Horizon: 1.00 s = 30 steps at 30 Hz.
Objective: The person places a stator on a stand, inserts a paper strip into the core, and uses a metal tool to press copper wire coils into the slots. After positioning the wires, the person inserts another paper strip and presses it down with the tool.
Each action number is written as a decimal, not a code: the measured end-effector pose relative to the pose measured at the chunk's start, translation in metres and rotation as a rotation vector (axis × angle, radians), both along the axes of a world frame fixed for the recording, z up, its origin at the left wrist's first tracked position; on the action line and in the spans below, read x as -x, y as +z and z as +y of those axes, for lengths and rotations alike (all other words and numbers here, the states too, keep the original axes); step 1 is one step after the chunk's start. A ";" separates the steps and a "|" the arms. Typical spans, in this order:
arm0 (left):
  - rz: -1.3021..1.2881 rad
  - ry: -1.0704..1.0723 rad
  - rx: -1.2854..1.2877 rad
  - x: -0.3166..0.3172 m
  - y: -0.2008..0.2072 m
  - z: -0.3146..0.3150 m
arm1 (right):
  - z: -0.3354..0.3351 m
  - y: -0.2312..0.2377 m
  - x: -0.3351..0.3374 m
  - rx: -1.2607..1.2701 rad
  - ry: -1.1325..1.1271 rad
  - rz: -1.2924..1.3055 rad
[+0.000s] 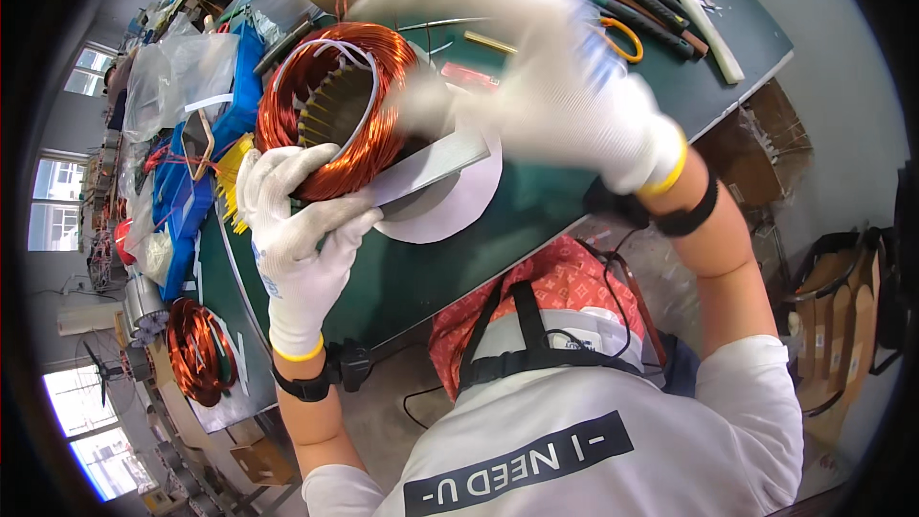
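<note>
A motor stator with thick orange copper windings (388, 56) stands tilted on the green table, a pale ring and yellowish slot strips showing inside its bore. My left hand (306, 215), in a white knit glove, is at its near left side. Its fingers close on the end of a flat light-grey bar (436, 168), which lies along the near edge of the windings. My right hand (584, 96), also gloved, is raised right of the stator and smeared by motion; its fingers, and anything in them, cannot be made out. A white round sheet (455, 206) lies under the stator.
Blue bins (187, 196) and clear plastic bags (182, 72) line the left. Yellow strips (233, 182) lie beside my left hand. Sleeving tubes (694, 14) and orange-handled scissors (627, 41) are at the far right. Another copper coil (198, 354) sits at left.
</note>
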State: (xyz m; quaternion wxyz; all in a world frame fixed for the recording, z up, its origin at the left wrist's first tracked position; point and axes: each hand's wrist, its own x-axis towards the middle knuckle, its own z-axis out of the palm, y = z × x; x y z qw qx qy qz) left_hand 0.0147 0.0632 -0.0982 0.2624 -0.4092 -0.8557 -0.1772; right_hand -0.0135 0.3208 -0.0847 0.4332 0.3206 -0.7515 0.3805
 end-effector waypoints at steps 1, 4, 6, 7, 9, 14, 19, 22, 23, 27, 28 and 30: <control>-0.018 0.012 0.003 -0.002 0.004 0.007 | 0.025 -0.002 0.012 0.112 -0.025 -0.079; -0.055 0.042 -0.008 -0.009 0.008 0.020 | 0.104 -0.048 0.062 -0.020 -0.330 -0.586; -0.077 0.074 -0.017 -0.008 0.008 0.020 | 0.111 -0.058 0.080 -0.624 -0.501 -0.704; -0.064 0.077 0.015 -0.006 0.010 0.021 | 0.119 -0.082 0.093 -0.622 -0.434 -0.781; -0.051 0.103 0.050 -0.008 0.012 0.016 | 0.095 -0.094 0.109 -0.690 -0.336 -0.819; -0.126 0.041 0.158 -0.003 0.026 0.014 | 0.039 -0.099 0.160 -1.139 -0.515 -0.796; -0.103 -0.001 0.101 0.006 0.016 0.014 | 0.044 -0.058 0.161 -0.597 -0.532 -0.686; -0.076 0.008 0.092 0.004 0.019 0.014 | 0.063 -0.007 0.119 -0.068 -0.243 -0.457; -0.089 0.039 0.111 0.003 0.020 0.014 | 0.074 0.008 0.113 -0.193 -0.445 -0.387; -0.097 0.081 0.117 -0.002 0.016 0.015 | 0.103 -0.005 0.020 0.002 -0.502 -0.294; -0.046 0.056 0.107 0.000 0.015 0.018 | 0.141 -0.037 0.016 -0.019 -0.518 -0.712; 0.002 0.009 0.091 0.001 0.009 0.026 | 0.131 -0.087 -0.015 -0.125 -0.404 -0.482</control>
